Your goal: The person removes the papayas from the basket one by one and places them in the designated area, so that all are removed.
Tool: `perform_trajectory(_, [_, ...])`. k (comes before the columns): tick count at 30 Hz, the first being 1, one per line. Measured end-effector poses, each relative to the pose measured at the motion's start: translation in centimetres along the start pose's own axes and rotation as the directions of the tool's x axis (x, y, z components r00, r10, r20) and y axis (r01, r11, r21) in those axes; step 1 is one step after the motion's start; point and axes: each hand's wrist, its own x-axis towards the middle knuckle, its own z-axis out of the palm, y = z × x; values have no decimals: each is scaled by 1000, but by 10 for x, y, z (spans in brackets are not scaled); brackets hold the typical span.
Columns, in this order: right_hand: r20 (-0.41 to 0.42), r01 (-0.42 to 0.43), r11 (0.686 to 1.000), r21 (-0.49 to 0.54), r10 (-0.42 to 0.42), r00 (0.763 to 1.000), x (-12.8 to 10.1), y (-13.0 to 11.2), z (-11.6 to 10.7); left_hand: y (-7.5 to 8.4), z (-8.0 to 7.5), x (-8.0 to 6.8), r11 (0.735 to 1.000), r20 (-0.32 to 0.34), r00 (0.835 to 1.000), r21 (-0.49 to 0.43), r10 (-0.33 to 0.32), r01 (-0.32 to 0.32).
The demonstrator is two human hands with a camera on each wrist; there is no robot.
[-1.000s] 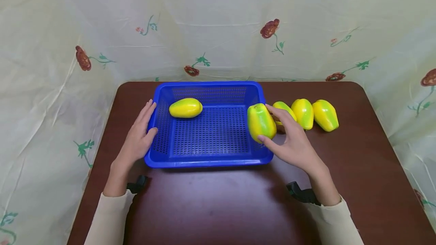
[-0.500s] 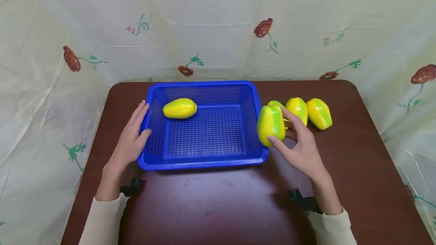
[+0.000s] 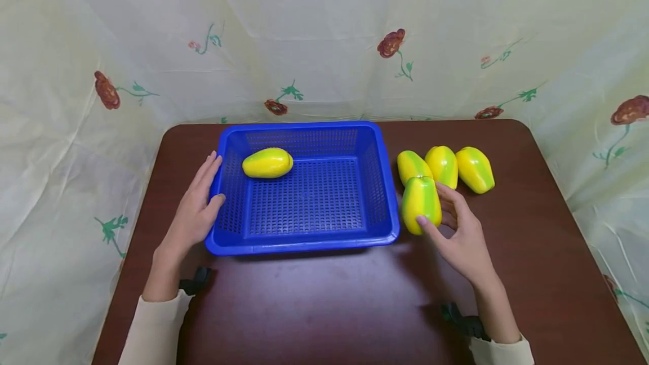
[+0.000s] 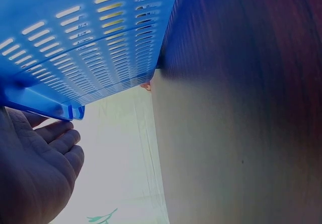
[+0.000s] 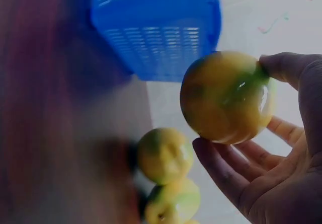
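My right hand [image 3: 463, 241] grips a yellow-green papaya [image 3: 421, 206] between thumb and fingers, just right of the blue basket [image 3: 304, 245]. In the right wrist view this papaya [image 5: 226, 98] hangs above the table, with the thumb on one side and fingers on the other. Fairly straight fingers of my left hand [image 3: 190, 216] rest against the basket's left rim, thumb at its edge. From the left wrist, that hand [image 4: 40, 158] appears beside the rim, partly cut off. Another papaya [image 3: 267, 163] lies on its side in the basket's back left.
Three papayas sit close together on the table right of the basket: one nearest the basket [image 3: 412, 165], a middle one [image 3: 442, 165] and a right one [image 3: 475, 169]. The brown table [image 3: 314, 303] ends at a flower-patterned curtain [image 3: 324, 44] behind.
My right hand has carried the papaya from over the basket's right side to the right and toward me, outside the basket. My left hand stays at the left rim. The view has shifted slightly.
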Motion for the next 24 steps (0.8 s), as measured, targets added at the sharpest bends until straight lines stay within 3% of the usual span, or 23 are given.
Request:
perform_trajectory(14, [-24, -105, 980, -168, 102, 995, -19, 23, -2, 2, -1, 0, 1000, -2, 1000, 7, -3, 3])
perform_trajectory(24, [-32, -173, 969, -175, 170, 985, -25, 32, -2, 1, 1, 0, 1000, -4, 1000, 9, -12, 12])
